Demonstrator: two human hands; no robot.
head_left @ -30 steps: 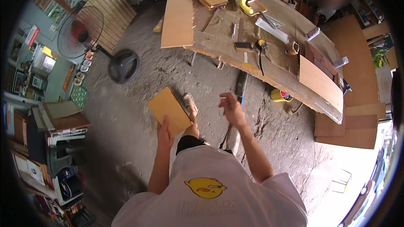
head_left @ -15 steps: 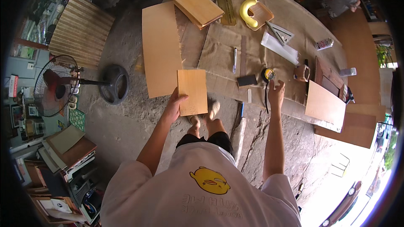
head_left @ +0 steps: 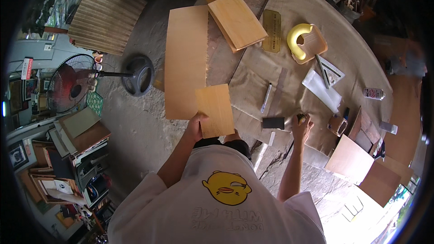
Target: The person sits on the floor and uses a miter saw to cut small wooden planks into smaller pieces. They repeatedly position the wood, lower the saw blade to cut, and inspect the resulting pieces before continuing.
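A small rectangular wooden board [head_left: 215, 110] is gripped at its lower left edge by my left hand [head_left: 195, 126], thumb on top, in front of my body. My right hand [head_left: 302, 129] reaches over the cloth-covered table, its fingers closed around a tape measure [head_left: 301, 117]. Most of that tool is hidden under the hand. Just left of it lie a dark rectangular block [head_left: 273, 123] and a short pale strip [head_left: 271, 138]. A pen [head_left: 266, 97] rests farther up the cloth.
Beyond lie a large thin panel [head_left: 186, 63], stacked boards [head_left: 237, 20], a brass-coloured plate [head_left: 271, 30], a yellow curved object [head_left: 296, 40] on a wooden tray, and a set square [head_left: 332, 72]. At right stand a spray can [head_left: 374, 93] and boxes. A fan [head_left: 74, 86] stands left.
My right hand has come down onto the tape measure and closed around it. The left hand still holds the board, now slightly tilted. My view has shifted, moving the table rightward in the picture.
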